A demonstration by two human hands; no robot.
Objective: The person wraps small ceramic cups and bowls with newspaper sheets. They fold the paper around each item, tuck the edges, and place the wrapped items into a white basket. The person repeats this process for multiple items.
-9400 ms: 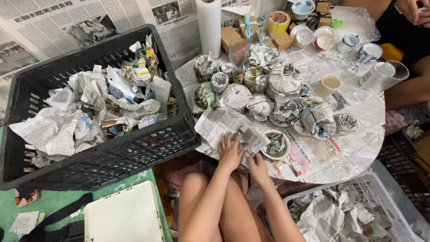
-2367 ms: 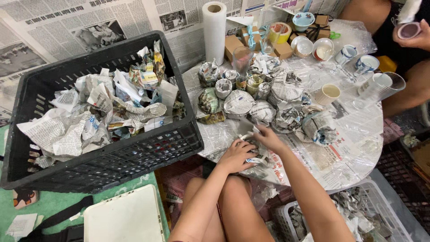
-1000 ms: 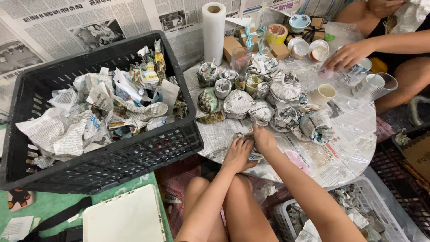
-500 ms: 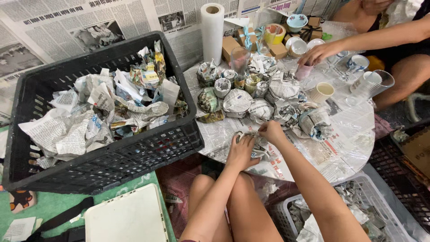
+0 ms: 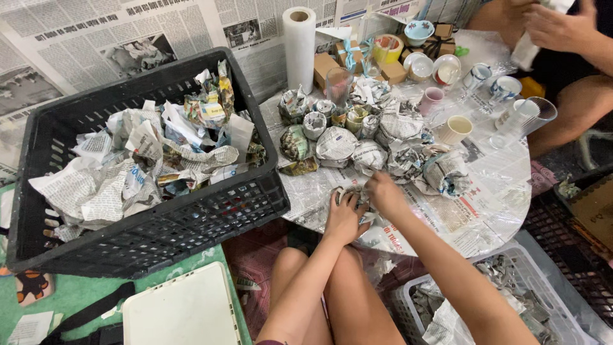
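My left hand [image 5: 343,217] and my right hand [image 5: 385,193] press together on a small newspaper-wrapped bundle [image 5: 359,198] at the near edge of a round table [image 5: 504,191] covered in newspaper and clear plastic. What the paper wraps is hidden. Just beyond my hands lie several newspaper-wrapped items [image 5: 357,137]. My bare knees sit under the table edge.
A black plastic crate [image 5: 159,223] of crumpled newspaper stands to the left. A paper towel roll [image 5: 299,48], a clear glass [image 5: 338,85], small boxes and several cups [image 5: 454,129] occupy the far side. Another person's hands [image 5: 552,25] work at top right. A white basket [image 5: 511,306] sits lower right.
My hands stay on the bundle near the table edge, closing in on it. The other person's arm, stretched over the cups before, has pulled back to the top right.
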